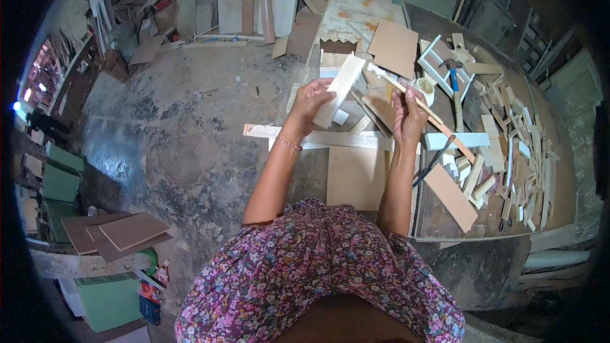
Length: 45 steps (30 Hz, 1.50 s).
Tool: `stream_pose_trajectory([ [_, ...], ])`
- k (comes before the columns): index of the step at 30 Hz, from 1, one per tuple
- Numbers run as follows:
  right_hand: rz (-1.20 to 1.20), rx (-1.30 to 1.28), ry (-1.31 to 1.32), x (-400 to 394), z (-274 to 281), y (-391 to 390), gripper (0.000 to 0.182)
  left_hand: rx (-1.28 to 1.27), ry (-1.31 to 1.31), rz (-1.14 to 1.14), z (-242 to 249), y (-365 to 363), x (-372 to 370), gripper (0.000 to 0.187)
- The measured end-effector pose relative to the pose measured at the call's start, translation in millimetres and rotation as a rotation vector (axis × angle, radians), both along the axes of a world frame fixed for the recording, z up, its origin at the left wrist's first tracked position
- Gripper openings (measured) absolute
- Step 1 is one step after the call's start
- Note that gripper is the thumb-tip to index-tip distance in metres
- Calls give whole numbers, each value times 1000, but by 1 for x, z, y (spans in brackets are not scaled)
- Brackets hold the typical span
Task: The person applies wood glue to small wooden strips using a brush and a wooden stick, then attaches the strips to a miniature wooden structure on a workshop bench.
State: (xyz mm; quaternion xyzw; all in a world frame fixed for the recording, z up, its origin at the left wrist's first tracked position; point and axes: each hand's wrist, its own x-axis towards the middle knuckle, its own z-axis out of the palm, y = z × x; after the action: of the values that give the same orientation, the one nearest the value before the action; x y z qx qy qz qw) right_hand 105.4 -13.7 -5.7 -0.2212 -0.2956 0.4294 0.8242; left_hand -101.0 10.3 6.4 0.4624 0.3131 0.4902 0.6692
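Observation:
My left hand (311,103) is closed around a flat, pale wooden strip (345,82), which it holds tilted upward with the thumb on its face. In my right hand (410,114) is a thin wooden stick with a whitish tip (386,77), pinched between the fingers. The tip points left, close to the upper end of the strip. Just behind my right hand stands a small white cup (424,87) with pale stuff inside. Below the hands, a long pale board (318,137) lies crosswise over a brown panel (356,178).
A blue-handled hammer (455,89) lies on the worktable (546,184) by a white frame (438,67). Piles of wood offcuts (508,133) cover the table's right side. A brown board (394,47) lies behind. Stacked brown panels (127,235) are at lower left.

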Motion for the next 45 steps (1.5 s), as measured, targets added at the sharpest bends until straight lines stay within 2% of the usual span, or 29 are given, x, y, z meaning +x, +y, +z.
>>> stream_pose_trajectory([
  [4,103,-53,-65,-12,-8,-13,11,-109,-39,66,-9,9,5,34],
  [10,119,-87,-139,-20,-15,-22,10,-66,-125,204,-20,15,13,34],
  [16,124,-120,-170,-23,-18,-21,11,-25,-106,268,-8,8,15,34],
  [25,165,-169,-274,-26,-16,-26,13,37,-90,340,-18,19,15,39],
  [33,242,-99,-224,-25,-15,-31,11,18,-102,339,-21,19,14,38],
  [37,168,-150,-110,-27,-18,-26,10,-21,-126,356,-16,17,14,34],
  [43,222,-124,-55,-30,-23,-25,8,-119,-273,183,-10,15,10,27],
  [45,267,-100,-46,-29,-22,-27,8,-137,-276,191,-10,15,11,26],
])
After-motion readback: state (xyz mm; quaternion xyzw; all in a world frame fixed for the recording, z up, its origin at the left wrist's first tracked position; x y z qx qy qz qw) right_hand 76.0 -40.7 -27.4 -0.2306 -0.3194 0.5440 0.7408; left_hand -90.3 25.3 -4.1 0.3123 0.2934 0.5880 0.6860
